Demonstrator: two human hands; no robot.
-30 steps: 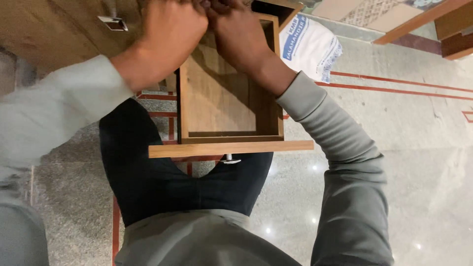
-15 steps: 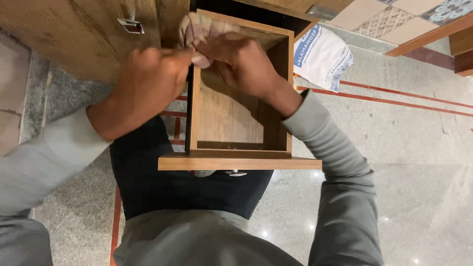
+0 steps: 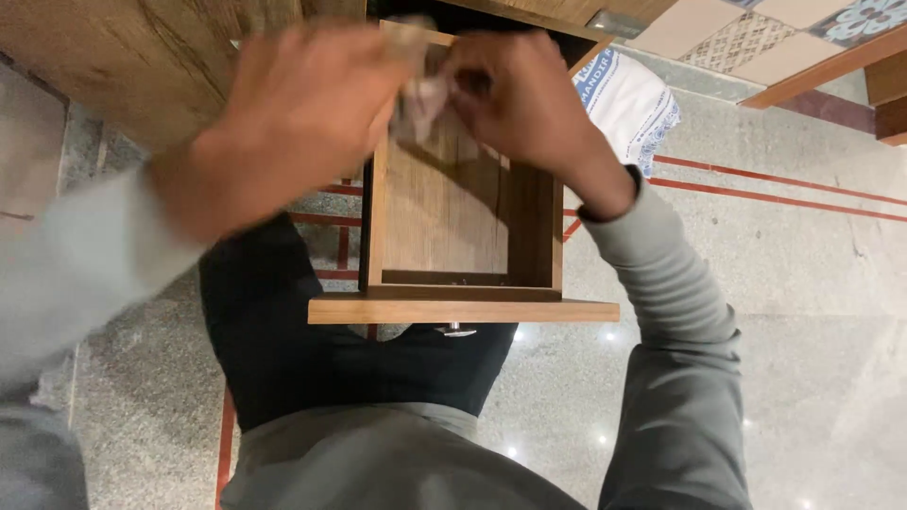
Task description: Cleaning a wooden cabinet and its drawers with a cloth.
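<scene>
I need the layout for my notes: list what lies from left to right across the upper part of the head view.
Left hand → crumpled cloth → right hand → white printed bag on the floor → wooden furniture edge.

Both arms reach fwd, grey sleeves to the wrists. Left hand (image 3: 302,104) blurred, fingers curled, knuckles up. Right hand (image 3: 520,99) just beside it, fingers bent inward twd the left fingers; fingertips nearly meet, both pinching shut.

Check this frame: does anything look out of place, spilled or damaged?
One oddity: a white printed sack lies crumpled on the polished stone floor beside the pulled-out wooden drawer. Nothing looks spilled or broken.
</scene>
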